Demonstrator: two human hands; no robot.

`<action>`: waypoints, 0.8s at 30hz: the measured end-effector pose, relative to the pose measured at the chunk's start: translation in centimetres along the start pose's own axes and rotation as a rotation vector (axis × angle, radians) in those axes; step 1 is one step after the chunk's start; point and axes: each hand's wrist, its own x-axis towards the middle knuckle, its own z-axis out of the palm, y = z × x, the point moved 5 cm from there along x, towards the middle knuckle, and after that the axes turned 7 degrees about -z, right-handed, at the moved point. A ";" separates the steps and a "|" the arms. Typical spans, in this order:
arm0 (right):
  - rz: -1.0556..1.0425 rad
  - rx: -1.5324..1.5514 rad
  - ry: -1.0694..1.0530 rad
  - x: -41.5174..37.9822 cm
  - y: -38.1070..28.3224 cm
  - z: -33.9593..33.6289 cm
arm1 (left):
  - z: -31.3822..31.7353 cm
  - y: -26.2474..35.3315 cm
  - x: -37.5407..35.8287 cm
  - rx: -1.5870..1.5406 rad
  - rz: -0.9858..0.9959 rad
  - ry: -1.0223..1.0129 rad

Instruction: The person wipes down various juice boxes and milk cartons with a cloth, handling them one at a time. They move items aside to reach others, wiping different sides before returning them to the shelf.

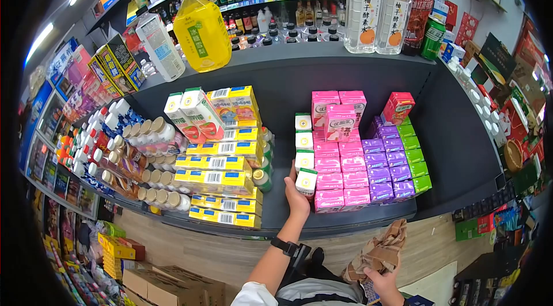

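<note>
Near right: the person's right hand (385, 287) clasps crumpled brown paper (377, 253). Farther, at centre: left hand (297, 201) against the left side of the nearest white-and-green carton (306, 181), at its row's near end; fingers partly hidden, grip cannot be told. Step, judged: positioning that carton. Any shift calls for clearance from pink packs (329, 199), close right. Far left: yellow bottle (203, 32).

White-and-green carton (306, 181) at row's (304, 141) near end; crumpled brown paper (380, 253) above floor (435, 242)
</note>
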 end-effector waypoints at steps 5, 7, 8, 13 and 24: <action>-0.029 0.031 0.046 -0.2 -0.4 0.3 | 0.2 3.6 -2.5 0.446 0.294 0.020; -0.048 0.056 0.058 0.0 -2.0 1.6 | 0.4 5.4 -4.2 0.662 0.446 0.044; -0.038 0.052 0.064 0.1 -2.0 1.5 | 0.7 6.3 -5.0 0.771 0.522 0.057; -0.016 0.064 0.055 0.7 -2.0 1.3 | 0.5 6.1 -6.5 0.962 0.540 0.084; -0.044 0.078 0.077 1.3 -2.3 1.5 | 1.7 5.4 -8.0 0.989 0.593 0.233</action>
